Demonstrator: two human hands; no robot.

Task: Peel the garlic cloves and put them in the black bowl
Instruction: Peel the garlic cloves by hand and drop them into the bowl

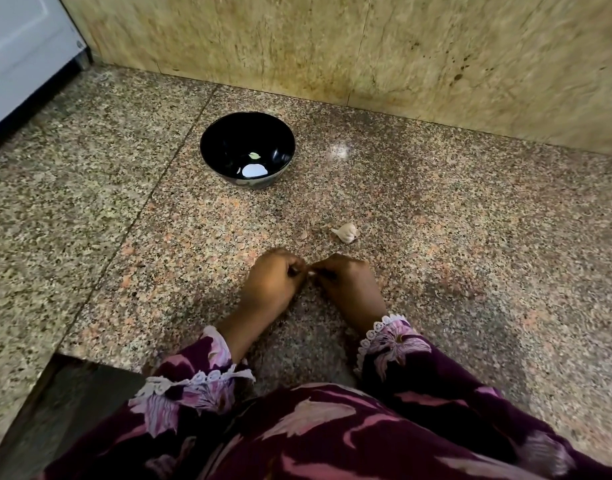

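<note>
At centre-left of the frame our left hand [273,282] and, touching it, our right hand [349,285] pinched a small garlic clove [311,271] (barely visible) over the counter [436,209]. The black bowl [214,140] sat above; the garlic bulb [346,232] lay right. Slippery skin could let the clove drop.
</note>
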